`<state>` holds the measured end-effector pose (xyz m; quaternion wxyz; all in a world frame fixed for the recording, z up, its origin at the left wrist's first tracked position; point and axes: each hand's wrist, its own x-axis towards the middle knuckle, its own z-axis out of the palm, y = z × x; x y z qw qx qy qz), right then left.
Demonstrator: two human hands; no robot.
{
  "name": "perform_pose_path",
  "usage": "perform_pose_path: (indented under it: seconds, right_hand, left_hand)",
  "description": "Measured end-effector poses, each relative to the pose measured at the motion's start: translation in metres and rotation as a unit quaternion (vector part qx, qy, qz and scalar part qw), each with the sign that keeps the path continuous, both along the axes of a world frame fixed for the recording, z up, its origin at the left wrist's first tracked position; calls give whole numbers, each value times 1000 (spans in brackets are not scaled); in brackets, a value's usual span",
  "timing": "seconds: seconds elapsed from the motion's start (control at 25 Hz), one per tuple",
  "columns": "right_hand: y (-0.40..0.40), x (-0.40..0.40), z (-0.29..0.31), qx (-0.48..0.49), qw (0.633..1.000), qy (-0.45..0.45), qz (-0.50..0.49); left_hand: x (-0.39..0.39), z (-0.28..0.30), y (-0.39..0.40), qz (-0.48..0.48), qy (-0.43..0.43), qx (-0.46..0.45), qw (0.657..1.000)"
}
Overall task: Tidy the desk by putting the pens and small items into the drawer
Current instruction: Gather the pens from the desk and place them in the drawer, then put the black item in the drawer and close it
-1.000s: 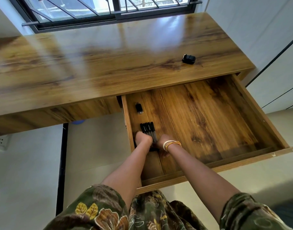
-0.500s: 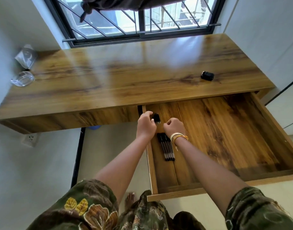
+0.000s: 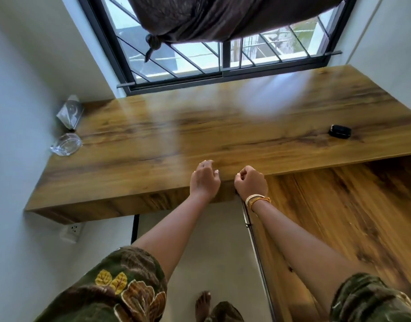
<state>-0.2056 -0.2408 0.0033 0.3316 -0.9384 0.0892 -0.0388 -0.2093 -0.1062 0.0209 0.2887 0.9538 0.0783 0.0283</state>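
A small black case (image 3: pixel 339 131) lies on the wooden desk (image 3: pixel 153 145) near its right end. Below and to the right, the open drawer (image 3: pixel 339 205) shows its wooden bottom; the pens inside are hidden behind my right arm. My left hand (image 3: pixel 204 180) hovers over the desk's front edge with fingers loosely curled and apart, holding nothing. My right hand (image 3: pixel 251 182), with bangles at the wrist, is curled into a loose fist at the drawer's back left corner; nothing shows in it.
A glass ashtray (image 3: pixel 66 144) and a clear angular glass piece (image 3: pixel 69 115) stand at the desk's far left by the wall. A barred window (image 3: pixel 199 63) with a knotted dark curtain (image 3: pixel 223 17) is behind the desk. A wall socket (image 3: pixel 73 230) sits under the desk.
Both hands have risen out of the drawer, away from the pens, up to the desk's front edge. The view has tilted upward, so the pens have passed out of sight.
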Motion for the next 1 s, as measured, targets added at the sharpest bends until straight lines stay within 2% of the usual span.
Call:
perform_pose_path:
  seconds: [0.12,0.28,0.56,0.72,0.88,1.0]
  right_hand:
    - [22,21,0,-71,996,-40,22]
    - [15,42,-4,-150,987,-58,3]
    - [-40,106,-10,-163,983,-52,-63]
    - [-95,161,-6,-165,975,-57,-135]
    - [-161,202,-6,-235,941,19,-244]
    - [-204,223,-10,-220,924,94,-300]
  left_hand:
    - [28,0,14,-9,39,-13,999]
    - [60,-3,12,-43,81,-17,996]
    - [110,-17,-42,-97,97,1,990]
    - [154,-11,-88,-131,174,25,976]
    - [189,-6,-126,-179,292,37,939]
    - [205,-10,-136,-216,347,111,906]
